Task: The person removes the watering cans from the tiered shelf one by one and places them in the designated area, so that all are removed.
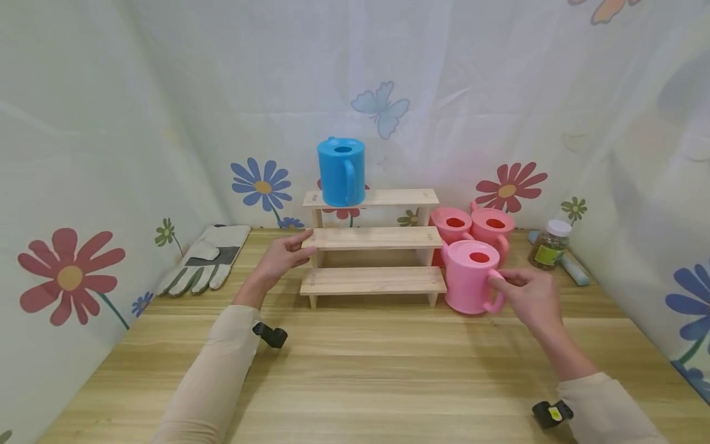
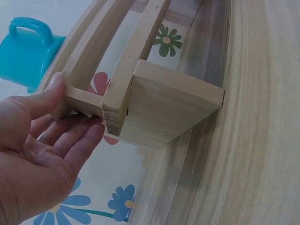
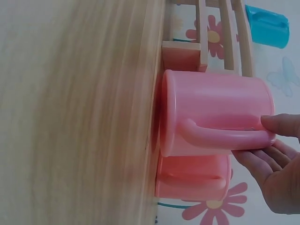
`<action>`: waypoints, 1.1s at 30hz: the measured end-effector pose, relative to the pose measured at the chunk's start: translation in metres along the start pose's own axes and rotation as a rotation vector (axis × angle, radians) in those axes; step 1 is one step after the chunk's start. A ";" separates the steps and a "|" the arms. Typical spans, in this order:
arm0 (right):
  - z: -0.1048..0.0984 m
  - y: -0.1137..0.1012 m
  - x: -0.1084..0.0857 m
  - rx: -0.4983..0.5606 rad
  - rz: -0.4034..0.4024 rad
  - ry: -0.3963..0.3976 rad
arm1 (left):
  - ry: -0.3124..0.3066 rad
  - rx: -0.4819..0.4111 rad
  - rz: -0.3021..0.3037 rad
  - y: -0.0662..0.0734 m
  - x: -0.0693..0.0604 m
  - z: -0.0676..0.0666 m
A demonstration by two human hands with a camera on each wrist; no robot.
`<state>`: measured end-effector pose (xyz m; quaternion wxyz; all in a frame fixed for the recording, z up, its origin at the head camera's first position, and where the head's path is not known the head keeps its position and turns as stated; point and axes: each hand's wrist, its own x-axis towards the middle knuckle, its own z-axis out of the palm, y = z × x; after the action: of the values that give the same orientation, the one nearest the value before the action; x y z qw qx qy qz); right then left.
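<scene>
In the head view, beside the front right corner of the wooden stand (image 1: pixel 371 280) on the worktop (image 1: pixel 355 370), the right hand (image 1: pixel 535 299) pinches the pink jug (image 1: pixel 466 290) by its handle (image 3: pixel 220 138). Farther in, the left hand's (image 1: pixel 277 262) fingers (image 2: pixel 86 147) grip the middle step's (image 1: pixel 371 238) left end. Two red jugs (image 1: pixel 488 237) stand behind, near the worktop's back edge; the blue jug (image 1: pixel 335 179) sits left on the top step (image 1: pixel 399 197).
</scene>
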<state>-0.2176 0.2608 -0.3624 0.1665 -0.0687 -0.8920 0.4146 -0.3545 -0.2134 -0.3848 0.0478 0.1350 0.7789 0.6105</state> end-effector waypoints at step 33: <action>0.007 -0.004 -0.004 -0.030 -0.079 0.014 | -0.015 -0.013 0.011 0.002 -0.002 0.001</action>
<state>-0.2165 0.2522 -0.3639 0.1880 -0.0389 -0.8989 0.3939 -0.3524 -0.2121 -0.3838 0.0511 0.1434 0.7739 0.6148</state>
